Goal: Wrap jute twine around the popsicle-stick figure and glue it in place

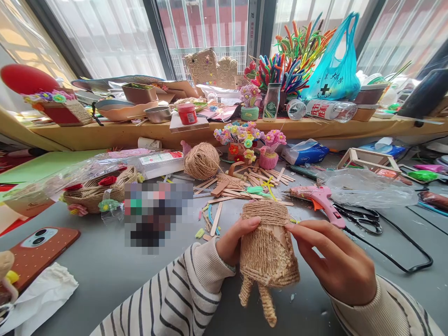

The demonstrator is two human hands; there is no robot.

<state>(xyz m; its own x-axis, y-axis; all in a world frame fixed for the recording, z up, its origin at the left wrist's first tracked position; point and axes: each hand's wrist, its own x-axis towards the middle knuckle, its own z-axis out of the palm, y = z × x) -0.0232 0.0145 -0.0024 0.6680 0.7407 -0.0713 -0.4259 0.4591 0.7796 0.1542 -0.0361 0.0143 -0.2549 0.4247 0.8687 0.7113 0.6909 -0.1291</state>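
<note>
A cup-shaped body wrapped in jute twine is held over the grey table, its wider end down and two twine-wound legs sticking out below. Part of its smooth tan wall shows between the wound rows. My left hand grips it from the left, thumb across the upper rows, other fingers hidden behind. On the right side, my right hand has thumb and forefinger pinched at the lower edge of the upper twine band; the strand between them is barely visible. Beyond lies a ball of jute twine.
A pink glue gun lies right of the cup, near black scissors and a looping cord. Wooden craft sticks are scattered behind. At left are a twine basket, a phone and crumpled tissue.
</note>
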